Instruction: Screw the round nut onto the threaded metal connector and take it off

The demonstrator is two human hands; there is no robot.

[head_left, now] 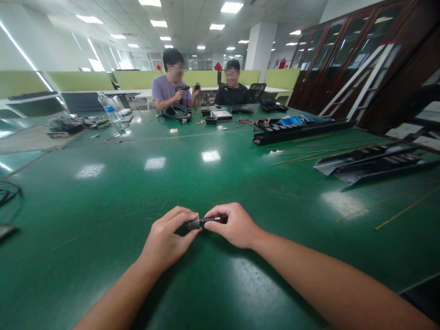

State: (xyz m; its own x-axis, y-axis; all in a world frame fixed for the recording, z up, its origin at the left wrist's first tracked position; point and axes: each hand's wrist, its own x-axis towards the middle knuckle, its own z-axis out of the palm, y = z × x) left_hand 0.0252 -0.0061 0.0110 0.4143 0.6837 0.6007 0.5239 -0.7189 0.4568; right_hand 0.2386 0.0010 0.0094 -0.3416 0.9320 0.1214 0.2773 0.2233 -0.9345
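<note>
Between my two hands, just above the green tabletop (192,183), lies a dark metal part (194,224): a thick round cylinder on the left with a thin ridged shaft running right from it. The thumb and fingers of my left hand (168,238) pinch the thick cylinder. My right hand (235,227) grips the shaft's far end, where a dark tip shows past the fingers. Both hands are closed and the part is held roughly level. Its exact kind is too small to make out.
Black metal channels (378,162) and thin rods (302,158) lie at the right. A longer black channel (295,130) holds blue items. Further back are a water bottle (110,110), small boxes and tools. Two people (172,87) sit across the table; one holds a drill (181,91).
</note>
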